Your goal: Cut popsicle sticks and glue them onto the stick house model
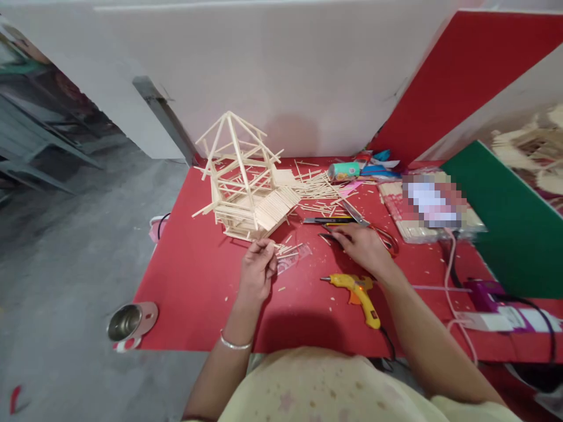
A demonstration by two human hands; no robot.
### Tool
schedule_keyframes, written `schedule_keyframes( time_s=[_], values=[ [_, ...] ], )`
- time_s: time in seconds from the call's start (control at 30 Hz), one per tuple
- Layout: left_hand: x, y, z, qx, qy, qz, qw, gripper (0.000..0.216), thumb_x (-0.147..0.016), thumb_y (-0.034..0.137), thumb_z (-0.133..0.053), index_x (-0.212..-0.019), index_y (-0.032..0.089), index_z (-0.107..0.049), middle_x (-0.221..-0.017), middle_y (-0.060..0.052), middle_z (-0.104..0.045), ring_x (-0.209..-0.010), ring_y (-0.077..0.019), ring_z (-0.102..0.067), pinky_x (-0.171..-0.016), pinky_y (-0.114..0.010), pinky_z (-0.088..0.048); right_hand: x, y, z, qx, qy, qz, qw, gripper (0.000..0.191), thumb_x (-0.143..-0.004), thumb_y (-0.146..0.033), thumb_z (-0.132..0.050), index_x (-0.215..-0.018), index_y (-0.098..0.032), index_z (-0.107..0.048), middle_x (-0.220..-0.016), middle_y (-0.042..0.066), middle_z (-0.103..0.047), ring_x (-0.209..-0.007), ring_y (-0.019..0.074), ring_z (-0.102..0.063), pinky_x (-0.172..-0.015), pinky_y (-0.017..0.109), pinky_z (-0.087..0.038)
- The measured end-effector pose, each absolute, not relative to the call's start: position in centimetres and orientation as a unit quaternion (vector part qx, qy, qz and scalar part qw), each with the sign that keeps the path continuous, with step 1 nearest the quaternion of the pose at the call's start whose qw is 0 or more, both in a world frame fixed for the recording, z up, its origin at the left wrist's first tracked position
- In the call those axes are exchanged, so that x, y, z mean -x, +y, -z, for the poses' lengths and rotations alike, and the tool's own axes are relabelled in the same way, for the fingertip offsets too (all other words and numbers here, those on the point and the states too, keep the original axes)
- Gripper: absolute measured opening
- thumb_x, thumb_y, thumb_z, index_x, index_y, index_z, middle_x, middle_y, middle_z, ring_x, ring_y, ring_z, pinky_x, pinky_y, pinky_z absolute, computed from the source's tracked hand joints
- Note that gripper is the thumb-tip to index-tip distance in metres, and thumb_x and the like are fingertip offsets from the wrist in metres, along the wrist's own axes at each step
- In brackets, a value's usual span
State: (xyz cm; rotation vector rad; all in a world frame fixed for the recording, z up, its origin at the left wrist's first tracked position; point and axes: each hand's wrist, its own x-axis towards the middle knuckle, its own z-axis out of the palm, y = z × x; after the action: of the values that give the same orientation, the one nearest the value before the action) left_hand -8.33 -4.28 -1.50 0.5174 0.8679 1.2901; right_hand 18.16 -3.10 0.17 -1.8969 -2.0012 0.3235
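Note:
A house-like frame of thin wooden sticks (237, 176), with a pointed open roof and a stick-covered ramp, stands on the red table. Just in front of it is my left hand (258, 266), its thumb and fingers pinched together; what lies between them is too small to make out. My right hand (363, 246) is closed around a slim dark tool (326, 236), whose kind is mostly hidden by the fingers. Beyond that hand lie a box cutter (328, 220) and scissors (354, 213). A yellow glue gun (358, 293) rests nearer me. Short stick pieces lie beside a clear ruler (294, 259).
Loose sticks (316, 186) are heaped behind the ramp, near a green can (344, 171). Packs of sticks (396, 205) lie right, with a blurred item on top. Cables run to a power strip (492, 320). A steel mug (132, 322) sits at the left front edge.

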Motion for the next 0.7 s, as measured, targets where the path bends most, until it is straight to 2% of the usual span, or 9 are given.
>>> schedule_keyframes(
  time_s=[0.07, 0.1, 0.17, 0.23, 0.3, 0.53, 0.7],
  values=[
    [8.3, -4.3, 1.5, -0.229, 0.398, -0.57, 0.681, 0.029, -0.074, 0.031, -0.084, -0.089, 0.018, -0.064, -0.052, 0.008, -0.052, -0.037, -0.0023, -0.035, -0.036, -0.014, -0.022, -18.3, -3.7, -1.1, 0.709, -0.677, -0.016, 0.196, 0.036, -0.094, -0.038, -0.057, -0.123, -0.019, -0.068, -0.125, 0.014, -0.068, -0.097, 0.0256, -0.068, -0.078, 0.034, -0.05],
    [8.2, -4.3, 1.4, -0.229, 0.399, -0.566, 0.684, 0.029, -0.074, 0.031, -0.084, -0.09, 0.018, -0.064, -0.05, 0.009, -0.049, -0.037, -0.0025, -0.033, -0.036, -0.014, -0.022, -17.7, -4.1, -1.7, 0.706, -0.673, 0.008, 0.222, 0.037, -0.094, -0.038, -0.058, -0.125, -0.02, -0.067, -0.126, 0.014, -0.067, -0.097, 0.0254, -0.069, -0.077, 0.035, -0.051],
    [8.0, -4.3, 1.0, -0.224, 0.384, -0.56, 0.699, 0.029, -0.074, 0.031, -0.084, -0.09, 0.018, -0.065, -0.049, 0.009, -0.047, -0.038, -0.0027, -0.033, -0.038, -0.014, -0.021, -15.4, -5.1, -2.9, 0.646, -0.7, -0.006, 0.305, 0.027, -0.095, -0.036, -0.058, -0.115, -0.023, -0.071, -0.113, 0.009, -0.072, -0.093, 0.0215, -0.069, -0.079, 0.033, -0.053],
    [7.8, -4.3, 0.4, -0.212, 0.353, -0.56, 0.719, 0.03, -0.072, 0.03, -0.086, -0.09, 0.017, -0.066, -0.051, 0.008, -0.047, -0.041, -0.0028, -0.035, -0.039, -0.014, -0.021, -12.2, -5.8, -3.7, 0.544, -0.744, -0.072, 0.381, 0.017, -0.095, -0.032, -0.061, -0.102, -0.024, -0.074, -0.097, 0.004, -0.075, -0.089, 0.0172, -0.069, -0.083, 0.03, -0.054],
    [7.8, -4.3, -0.3, -0.2, 0.329, -0.561, 0.733, 0.031, -0.071, 0.03, -0.086, -0.09, 0.017, -0.066, -0.052, 0.007, -0.047, -0.042, -0.003, -0.036, -0.039, -0.014, -0.022, -9.3, -6.1, -3.9, 0.494, -0.758, -0.088, 0.416, 0.014, -0.092, -0.029, -0.065, -0.103, -0.024, -0.073, -0.096, 0.004, -0.074, -0.09, 0.0173, -0.068, -0.085, 0.031, -0.053],
    [9.0, -4.4, -1.4, -0.173, 0.321, -0.557, 0.746, 0.028, -0.073, 0.029, -0.085, -0.088, 0.017, -0.066, -0.047, 0.008, -0.044, -0.039, -0.0023, -0.032, -0.04, -0.013, -0.026, -5.3, -4.7, -3.2, 0.447, -0.758, -0.092, 0.466, 0.008, -0.09, -0.019, -0.066, -0.096, -0.021, -0.072, -0.088, 0.004, -0.073, -0.082, 0.0156, -0.065, -0.079, 0.03, -0.053],
    [9.2, -4.2, -1.4, -0.166, 0.324, -0.56, 0.745, 0.03, -0.07, 0.029, -0.087, -0.086, 0.016, -0.065, -0.052, 0.008, -0.045, -0.042, -0.0022, -0.036, -0.039, -0.013, -0.023, -5.0, -4.3, -3.1, 0.44, -0.749, -0.099, 0.485, 0.014, -0.089, -0.017, -0.067, -0.103, -0.02, -0.07, -0.091, 0.004, -0.073, -0.085, 0.0156, -0.065, -0.079, 0.03, -0.053]
  ],
)
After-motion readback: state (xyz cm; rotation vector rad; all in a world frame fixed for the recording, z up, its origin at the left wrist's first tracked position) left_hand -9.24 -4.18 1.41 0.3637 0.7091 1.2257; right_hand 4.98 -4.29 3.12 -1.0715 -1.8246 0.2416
